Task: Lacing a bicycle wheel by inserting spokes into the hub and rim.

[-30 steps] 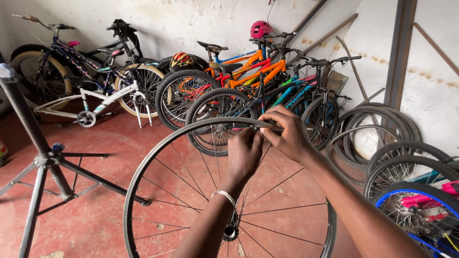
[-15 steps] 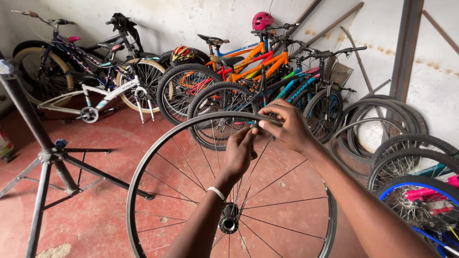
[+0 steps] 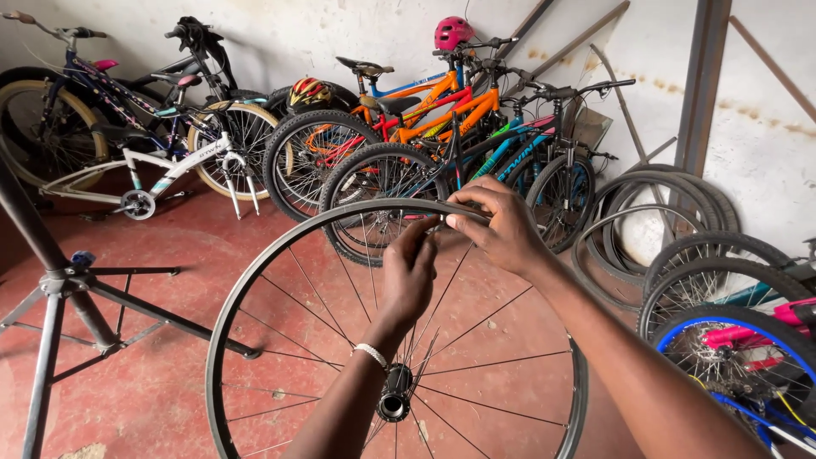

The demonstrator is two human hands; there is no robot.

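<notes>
1. The bare silver spoked bicycle wheel rim [image 3: 255, 280] stands upright right in front of the person, its plane facing them. Its hub [image 3: 395, 401] sits low, below both hands, and its top arc passes just between the fingertips.
2. The left hand [image 3: 410, 276] reaches up across the spokes from near the hub, with a bead bracelet [image 3: 371, 353] on its wrist. Its fingers are pinched toward the top of the rim.
3. The right hand [image 3: 503, 225] comes in from the right, over the rim's top edge, its fingertips closed on the rim or on something small there. I cannot tell which. The two hands nearly meet at that spot and are about equally near to it.
4. Left of the hands and lower stands a grey metal repair stand [image 3: 59, 297] with spread legs on the red floor [image 3: 170, 255], well apart from the wheel.
5. Right of the hands, loose black tyres and wheels [image 3: 680, 246] lean on the wall, one with a blue rim [image 3: 722, 327].
6. Beyond the hands, a row of parked bicycles [image 3: 425, 127] lines the white wall, with a pink helmet [image 3: 452, 32] on one handlebar. Nothing stands between the hands and the rim's top.
</notes>
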